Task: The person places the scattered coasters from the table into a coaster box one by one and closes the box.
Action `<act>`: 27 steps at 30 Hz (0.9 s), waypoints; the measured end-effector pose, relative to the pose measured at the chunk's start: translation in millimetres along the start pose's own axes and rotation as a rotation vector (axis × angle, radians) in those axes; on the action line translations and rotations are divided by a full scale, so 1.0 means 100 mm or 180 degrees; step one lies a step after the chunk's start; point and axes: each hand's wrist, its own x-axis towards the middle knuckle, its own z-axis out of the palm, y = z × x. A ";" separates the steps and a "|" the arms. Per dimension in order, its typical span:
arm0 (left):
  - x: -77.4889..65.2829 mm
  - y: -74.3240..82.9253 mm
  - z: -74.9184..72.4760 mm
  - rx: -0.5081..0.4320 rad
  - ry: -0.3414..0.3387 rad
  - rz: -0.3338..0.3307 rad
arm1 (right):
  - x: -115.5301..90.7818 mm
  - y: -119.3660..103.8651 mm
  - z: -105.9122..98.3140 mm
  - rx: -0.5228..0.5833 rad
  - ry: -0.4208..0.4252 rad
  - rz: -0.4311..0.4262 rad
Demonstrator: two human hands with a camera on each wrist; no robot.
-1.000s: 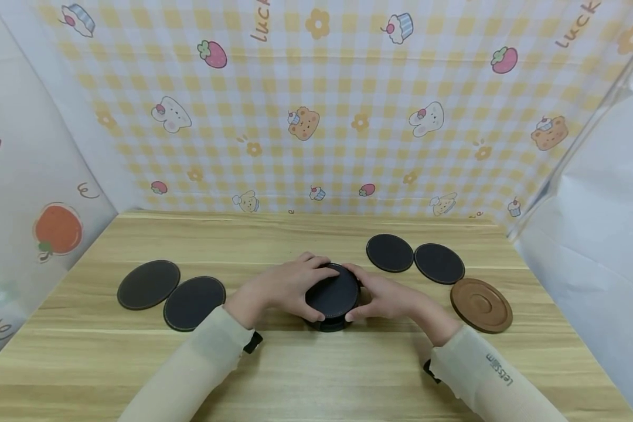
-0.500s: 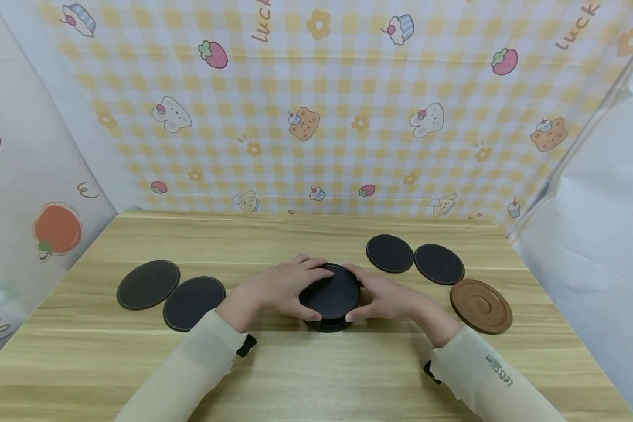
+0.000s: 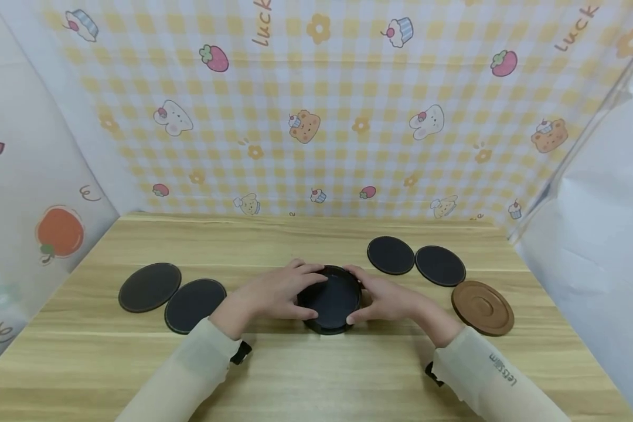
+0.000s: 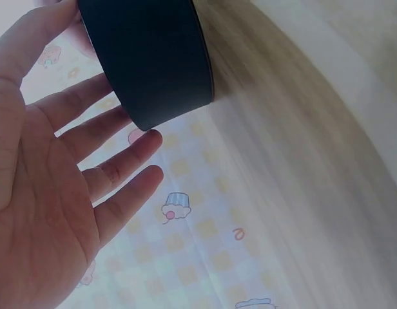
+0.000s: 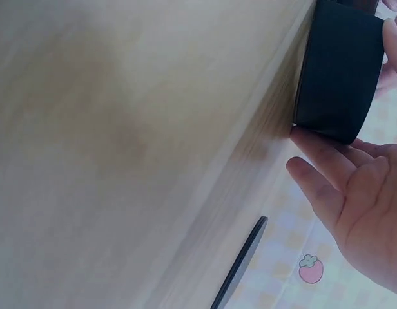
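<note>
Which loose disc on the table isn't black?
The rightmost one: the brown disc, with rings in its middle. The other four loose discs are all black.

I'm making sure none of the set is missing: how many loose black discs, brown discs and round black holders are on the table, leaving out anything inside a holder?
Loose black discs: 4
Brown disc: 1
Round black holder: 1
Total: 6

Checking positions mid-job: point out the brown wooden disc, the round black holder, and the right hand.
Brown wooden disc (image 3: pixel 483 308): head view, on the middle of its face.
Round black holder (image 4: pixel 147 61): left wrist view, on its outer side wall.
Right hand (image 3: pixel 386 296): head view, on the back of the hand.
</note>
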 end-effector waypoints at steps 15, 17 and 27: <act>-0.39 -0.20 -0.04 -0.0066 0.0217 -0.0123 | -0.01 0.02 0.02 0.0052 0.0026 -0.0032; -0.47 -0.25 -0.03 -0.0061 0.0254 -0.0192 | -0.01 0.02 0.02 0.0047 0.0024 -0.0030; -0.85 -0.48 -0.05 0.0149 0.0485 -0.0385 | 0.00 0.01 0.02 0.0024 0.0019 -0.0037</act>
